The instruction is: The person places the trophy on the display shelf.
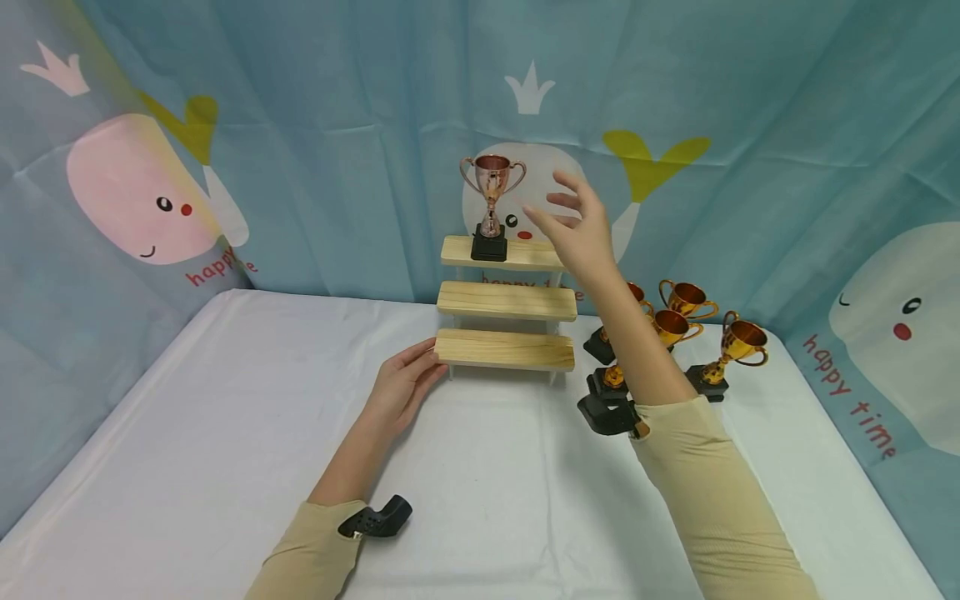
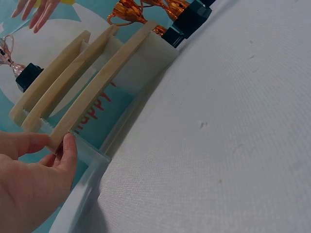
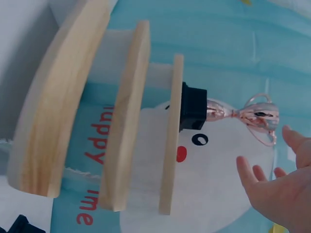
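A three-step display stand (image 1: 506,302) with pale wooden boards stands on the table. My left hand (image 1: 405,385) pinches the left end of its lowest board (image 2: 99,90) between thumb and fingers. On the left part of the top board (image 1: 536,253) a rose-gold trophy cup (image 1: 492,177) stands upright on its black base (image 3: 194,108). My right hand (image 1: 577,229) is raised just right of that cup, fingers spread and holding nothing. In the right wrist view, its fingertips are close to the cup's rim and handle, with a gap between.
Several gold trophy cups (image 1: 742,340) with black bases stand on the white-covered table (image 1: 225,433) to the right of the stand, partly hidden behind my right forearm (image 1: 648,342). A blue curtain (image 1: 337,167) with printed figures hangs close behind the stand.
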Motion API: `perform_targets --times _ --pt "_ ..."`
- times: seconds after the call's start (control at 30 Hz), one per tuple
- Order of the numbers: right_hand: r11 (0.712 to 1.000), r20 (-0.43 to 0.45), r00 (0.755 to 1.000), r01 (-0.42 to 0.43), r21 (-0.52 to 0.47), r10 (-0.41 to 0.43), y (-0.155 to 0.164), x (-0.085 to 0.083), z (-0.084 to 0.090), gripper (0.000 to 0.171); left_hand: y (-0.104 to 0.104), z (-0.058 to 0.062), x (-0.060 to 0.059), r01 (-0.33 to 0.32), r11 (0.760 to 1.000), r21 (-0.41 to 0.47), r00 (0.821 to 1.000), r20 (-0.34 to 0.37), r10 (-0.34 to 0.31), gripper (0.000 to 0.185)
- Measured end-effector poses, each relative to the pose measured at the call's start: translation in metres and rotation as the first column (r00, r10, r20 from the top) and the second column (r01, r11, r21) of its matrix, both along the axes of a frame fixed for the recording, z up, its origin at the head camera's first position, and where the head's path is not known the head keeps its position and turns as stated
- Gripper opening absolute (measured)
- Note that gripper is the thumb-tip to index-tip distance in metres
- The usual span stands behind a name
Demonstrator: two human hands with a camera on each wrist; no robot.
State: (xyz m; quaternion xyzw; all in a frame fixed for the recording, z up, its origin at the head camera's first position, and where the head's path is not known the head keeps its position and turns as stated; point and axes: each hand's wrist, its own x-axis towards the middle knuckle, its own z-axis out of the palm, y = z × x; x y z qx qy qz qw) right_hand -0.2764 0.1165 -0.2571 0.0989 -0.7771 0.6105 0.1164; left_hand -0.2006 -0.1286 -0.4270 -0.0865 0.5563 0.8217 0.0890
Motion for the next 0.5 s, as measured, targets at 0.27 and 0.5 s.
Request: perform_targets --times 0.27,0.5 --pt "1.0 -0.065 0.998 -0.011 0.001 0.011 0.01 0.022 -0.012 0.064 0.0 0.0 0.001 0.004 1.0 0.001 1.0 -0.001 -0.004 0.05" --pt "1.0 -0.07 0.998 0.001 0.019 0.0 0.018 0.04 -0.019 0.065 0.001 0.0 0.001 -0.001 1.0 -0.005 1.0 -0.001 0.001 0.049"
